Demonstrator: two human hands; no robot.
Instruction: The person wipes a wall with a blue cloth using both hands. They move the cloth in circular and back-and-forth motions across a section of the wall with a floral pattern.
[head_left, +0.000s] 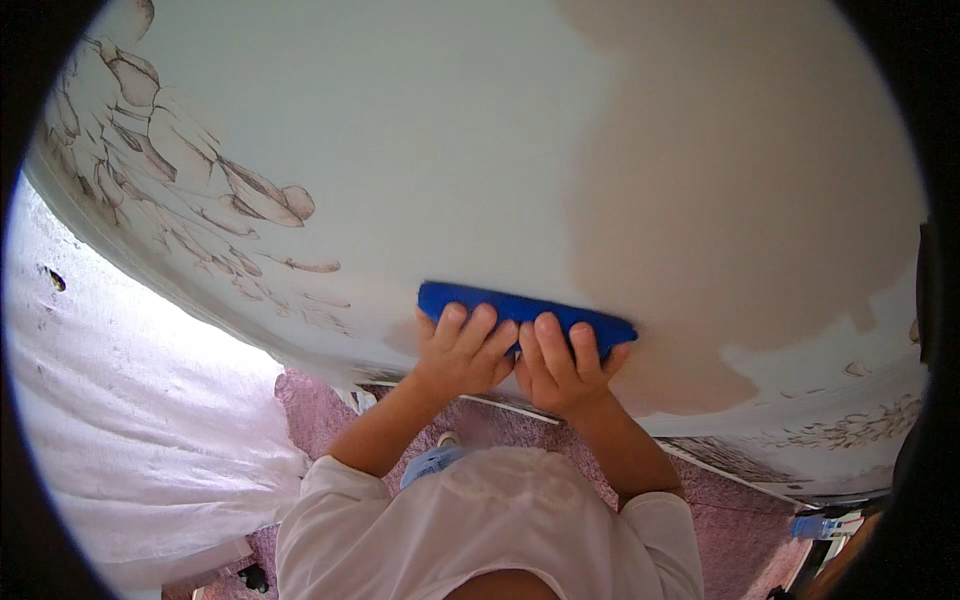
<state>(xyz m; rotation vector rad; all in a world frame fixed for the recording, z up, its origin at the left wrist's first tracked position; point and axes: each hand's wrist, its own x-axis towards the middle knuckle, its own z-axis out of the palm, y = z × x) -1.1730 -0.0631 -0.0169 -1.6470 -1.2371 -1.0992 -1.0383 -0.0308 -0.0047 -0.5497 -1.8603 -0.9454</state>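
Observation:
Both my hands press a long blue hand smoother flat against a pale wall covering. My left hand grips its left half, the fingers over the lower edge. My right hand holds the right half in the same way, close beside the left. The tool tilts slightly, with its right end lower. The face turned to the wall is hidden. Brown petal-like drawings are printed on the covering at the left. To the right of the tool spreads a large darker beige patch; whether it is shadow or damp I cannot tell.
A bright white curtain hangs at the left. Under me lies a pinkish, mottled floor. Near the wall's foot runs a thin white strip. A blue plastic container stands at the lower right. A small black object lies at the lower left.

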